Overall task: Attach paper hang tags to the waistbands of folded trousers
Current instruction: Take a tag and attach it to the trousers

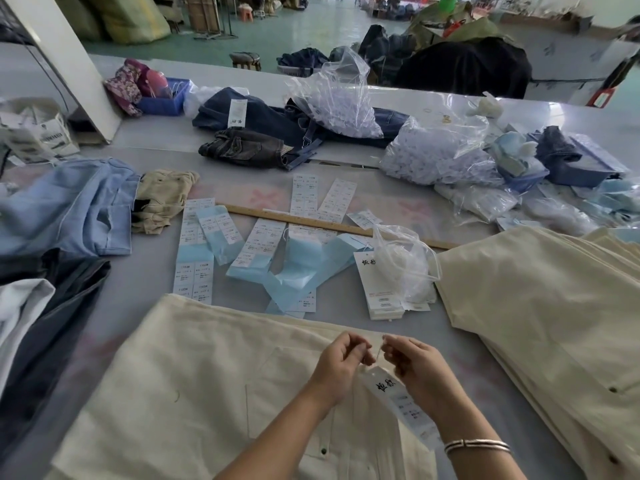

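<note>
**Both hands pinch a tag string over cream trousers**

Nearest the person, cream trousers [194,368] lie folded on the grey counter [145,271]. Over their right part the two hands meet. The left hand [341,367] has its fingers [360,348] curled and pressed together on a thin white string [380,349]. The right hand [412,367] pinches the same string from the other side, and a silver bangle [476,445] sits on its wrist. A white hang tag [398,400] with black characters hangs below the string, between the two hands and tilted, resting over the trousers.

Right of the trousers stands a stack [540,306] of more cream folded trousers. Left of the trousers lie dark and white garments [45,306].

Just beyond the trousers, a pile of white tags [381,289] lies beside a clear bag [405,265] of strings. Left of that, label strips [194,251] with pale blue backing are scattered on the counter. A wooden ruler [311,221] lies slantwise behind them.

Farther left of the ruler lie light blue trousers [69,209] and a crumpled tan garment [162,199]. Beyond the ruler lie dark jeans [263,129], one with a white tag on it, and clear bags [436,154] of small white pieces. A blue tray [166,98] stands at the far left edge.
</note>
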The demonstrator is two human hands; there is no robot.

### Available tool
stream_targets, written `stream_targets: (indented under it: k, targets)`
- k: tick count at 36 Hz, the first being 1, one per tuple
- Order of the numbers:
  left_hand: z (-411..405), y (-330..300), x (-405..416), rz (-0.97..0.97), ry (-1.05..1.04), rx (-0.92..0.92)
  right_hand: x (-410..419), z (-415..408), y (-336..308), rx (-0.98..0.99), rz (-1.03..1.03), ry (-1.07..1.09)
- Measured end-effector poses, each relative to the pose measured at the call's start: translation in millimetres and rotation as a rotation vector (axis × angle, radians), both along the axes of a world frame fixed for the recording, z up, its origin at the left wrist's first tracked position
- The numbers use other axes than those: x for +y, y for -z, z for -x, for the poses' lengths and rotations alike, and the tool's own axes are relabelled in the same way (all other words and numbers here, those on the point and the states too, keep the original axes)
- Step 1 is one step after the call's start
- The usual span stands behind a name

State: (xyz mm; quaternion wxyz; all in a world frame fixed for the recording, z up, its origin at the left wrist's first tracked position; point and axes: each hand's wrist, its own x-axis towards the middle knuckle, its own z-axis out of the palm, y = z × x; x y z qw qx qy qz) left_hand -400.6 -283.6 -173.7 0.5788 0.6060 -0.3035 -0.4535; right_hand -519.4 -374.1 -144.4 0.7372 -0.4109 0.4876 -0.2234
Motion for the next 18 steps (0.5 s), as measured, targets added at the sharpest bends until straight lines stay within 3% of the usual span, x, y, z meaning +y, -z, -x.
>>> stream_targets:
  k: [5, 18]
  targets:
    - [1.5, -1.1, 1.5, 0.059, 0.050, 0.045, 5.8, -3.8, -5.5, -0.042, -0.129, -0.040]
    - [-3.2, 1.9, 3.6, 0.082, 0.058, 0.015, 13.2, -11.5, -7.4, -0.035, -0.115, -0.009]
